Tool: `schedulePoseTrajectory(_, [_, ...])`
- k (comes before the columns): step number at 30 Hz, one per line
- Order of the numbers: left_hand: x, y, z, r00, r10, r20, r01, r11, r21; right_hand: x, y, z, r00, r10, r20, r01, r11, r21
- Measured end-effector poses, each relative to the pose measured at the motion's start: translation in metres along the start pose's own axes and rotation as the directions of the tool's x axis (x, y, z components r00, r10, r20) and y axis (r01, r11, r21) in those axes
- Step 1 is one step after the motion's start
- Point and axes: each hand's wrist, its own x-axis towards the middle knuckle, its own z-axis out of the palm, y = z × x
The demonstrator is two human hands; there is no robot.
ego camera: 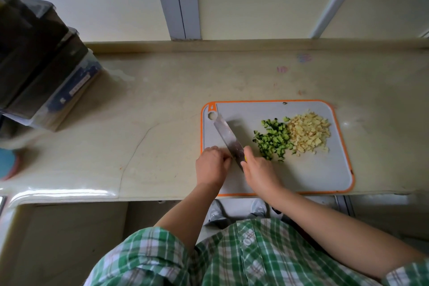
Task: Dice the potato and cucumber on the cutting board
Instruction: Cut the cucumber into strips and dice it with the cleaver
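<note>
A grey plastic cutting board with an orange rim (301,174) is lying on the pale beige stone worktop (151,111), its near edge reaching the worktop's front edge. On the right half of the board a heap of dark-green diced cucumber (274,141) is sitting just beside a heap of pale-yellow diced potato (308,132). The two heaps are touching along their shared side, with the potato further right and slightly further back. A few stray cubes are lying around both heaps.

The right hand (260,169) is gripping the handle of a broad steel-bladed knife (228,138), fingers wrapped round it and the thumb stretching forward along the blade's base. A sliver of yellow handle is showing under the thumb. The blade is pointing away and to the left across the board's left half, its tip ending next to the hanging hole in the board's far-left corner.

The left hand (212,165) is resting at the board's left edge with fingers curled in towards the blade's near end. Whether it is pinching anything is impossible to tell.

At the far left of the worktop a stack of dark, clear-sided plastic containers (46,72) is standing well apart from the board. The person is wearing a green-and-white checked shirt (255,255).
</note>
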Motion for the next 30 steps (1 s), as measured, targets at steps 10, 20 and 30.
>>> schedulePoseTrajectory(10, [0.011, 0.027, 0.002, 0.997, -0.009, -0.081, -0.011, 0.97, -0.245, -0.006, 0.038, -0.038, 0.982, 0.111, -0.155, -0.076, 0.973, 0.218])
schedulePoseTrajectory(20, [0.002, 0.006, -0.009, 0.952, -0.286, -0.109, 0.25, 0.932, -0.261, -0.014, 0.04, -0.009, 0.999, -0.036, -0.016, 0.037, 0.994, 0.098])
schedulePoseTrajectory(30, [0.003, 0.075, -0.016, 0.954, -0.176, 0.244, 0.3, 0.523, -0.798, -0.009, 0.046, -0.059, 0.992, -0.08, -0.094, 0.079, 0.997, -0.017])
